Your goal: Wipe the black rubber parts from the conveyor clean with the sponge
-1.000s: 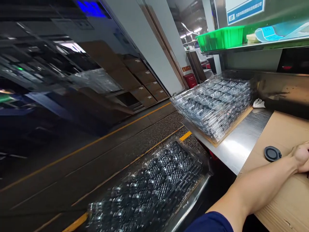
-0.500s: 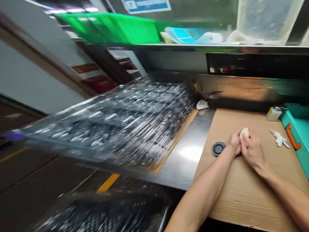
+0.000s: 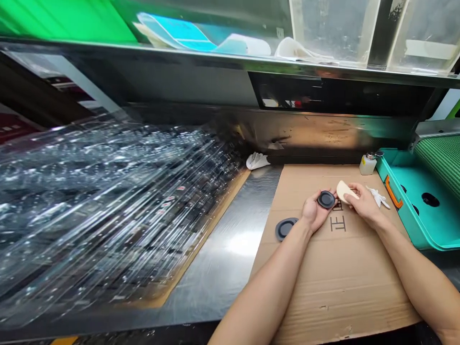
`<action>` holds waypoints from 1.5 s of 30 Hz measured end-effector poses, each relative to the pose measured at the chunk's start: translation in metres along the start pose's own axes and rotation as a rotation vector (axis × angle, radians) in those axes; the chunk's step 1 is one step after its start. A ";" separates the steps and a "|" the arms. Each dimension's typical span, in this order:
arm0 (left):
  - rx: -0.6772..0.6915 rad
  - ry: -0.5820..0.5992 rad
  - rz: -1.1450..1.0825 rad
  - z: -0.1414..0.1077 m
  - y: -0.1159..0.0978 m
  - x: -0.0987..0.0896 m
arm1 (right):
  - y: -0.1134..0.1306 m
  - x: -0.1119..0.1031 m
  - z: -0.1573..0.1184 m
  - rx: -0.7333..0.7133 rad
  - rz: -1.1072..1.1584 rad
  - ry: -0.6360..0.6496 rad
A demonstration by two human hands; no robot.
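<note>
My left hand (image 3: 313, 212) is closed on a round black part (image 3: 326, 199) with a raised ring, held over the cardboard sheet (image 3: 323, 278). My right hand (image 3: 365, 205) pinches a cream-coloured flat pad (image 3: 345, 190), perhaps a sponge, just right of the black part. Whether pad and part touch I cannot tell. A second round black part (image 3: 284, 229) lies on the cardboard beside my left forearm. Beyond my right hand lies a crumpled white thing (image 3: 378, 197) like a glove.
To the right stands a teal bin (image 3: 417, 235) with an orange handle and several black parts inside. A small bottle (image 3: 368, 165) is next to it. Trays under clear film (image 3: 136, 206) cover the left. A shelf edge (image 3: 215, 55) runs above the bench.
My hands, earlier together around the pad, are now apart. The round black part now shows in my left hand, and the pad is in my right. The view has swung right.
</note>
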State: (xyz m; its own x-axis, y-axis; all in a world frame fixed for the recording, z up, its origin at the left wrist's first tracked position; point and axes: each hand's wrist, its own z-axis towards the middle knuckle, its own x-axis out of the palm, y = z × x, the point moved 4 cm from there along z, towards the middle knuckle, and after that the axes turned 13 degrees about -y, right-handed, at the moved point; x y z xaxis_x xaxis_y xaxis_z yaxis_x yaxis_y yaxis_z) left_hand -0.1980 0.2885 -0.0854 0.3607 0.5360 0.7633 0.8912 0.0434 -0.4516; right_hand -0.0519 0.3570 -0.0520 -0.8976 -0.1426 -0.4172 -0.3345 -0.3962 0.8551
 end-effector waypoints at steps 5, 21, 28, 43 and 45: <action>0.030 0.002 0.084 -0.005 0.007 0.001 | 0.016 0.016 -0.011 -0.082 -0.024 0.124; 0.028 -0.010 0.101 -0.005 0.012 -0.003 | 0.013 0.022 -0.013 -0.116 -0.124 0.132; 0.013 -0.018 0.004 -0.013 0.018 0.002 | 0.040 0.039 -0.034 0.002 -0.613 0.035; 0.106 -0.115 -0.005 -0.013 -0.007 -0.005 | 0.005 -0.021 -0.003 -0.104 -0.717 -0.135; 0.053 -0.104 -0.052 -0.017 -0.012 -0.005 | -0.001 -0.042 0.006 -0.167 -0.797 -0.304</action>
State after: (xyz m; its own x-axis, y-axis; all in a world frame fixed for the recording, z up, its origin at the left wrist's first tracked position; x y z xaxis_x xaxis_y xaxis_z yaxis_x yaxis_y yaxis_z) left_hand -0.2059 0.2708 -0.0764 0.2817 0.6163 0.7354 0.8911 0.1161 -0.4387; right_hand -0.0155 0.3689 -0.0335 -0.4598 0.4726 -0.7518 -0.8707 -0.4064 0.2770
